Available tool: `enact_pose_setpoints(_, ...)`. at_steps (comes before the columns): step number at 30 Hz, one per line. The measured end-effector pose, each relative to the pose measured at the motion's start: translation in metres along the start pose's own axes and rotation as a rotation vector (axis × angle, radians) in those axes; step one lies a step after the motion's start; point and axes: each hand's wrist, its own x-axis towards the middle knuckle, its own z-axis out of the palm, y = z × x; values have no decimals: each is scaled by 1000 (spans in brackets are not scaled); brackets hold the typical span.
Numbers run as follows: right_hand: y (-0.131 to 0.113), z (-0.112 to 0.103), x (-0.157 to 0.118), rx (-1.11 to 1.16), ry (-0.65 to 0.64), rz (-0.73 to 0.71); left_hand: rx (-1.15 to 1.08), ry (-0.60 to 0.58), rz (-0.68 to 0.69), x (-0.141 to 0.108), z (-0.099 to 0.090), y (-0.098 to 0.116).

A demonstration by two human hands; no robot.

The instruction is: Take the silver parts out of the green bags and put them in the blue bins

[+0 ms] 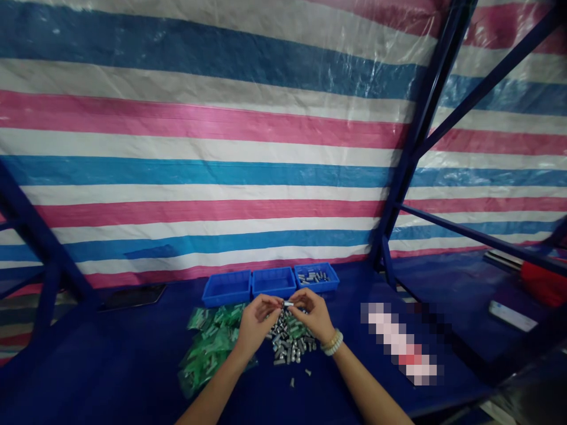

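My left hand (257,321) and my right hand (313,314) meet above a pile of small grey metal cylinders (290,344) on the blue table. Between the fingertips of both hands is one small metal part (288,303). A beaded bracelet (333,342) sits on my right wrist. To the left of the pile lies a heap of green plastic bags (210,345). Three blue trays stand behind the hands: the left tray (227,288), the middle tray (273,282), and the right tray (317,277) with several metal parts inside.
A dark phone (133,296) lies at the table's back left. A blurred-out flat object (401,342) rests to the right of my hands. Blue metal frame posts (401,177) rise at the right, and a striped tarpaulin (199,147) hangs behind.
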Motion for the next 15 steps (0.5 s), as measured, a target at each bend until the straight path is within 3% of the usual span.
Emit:
enact_pose_setpoints(4,8,7,-2,180,-51,61,-9,-60,48,-1,0,5)
enact_pose_setpoints(7,8,1,4,119,-24,12,41,-86,85,2,-6,7)
enact_pose_setpoints(15,20,-60,34,-712,274,-267,698,-239,213,19,-42,9)
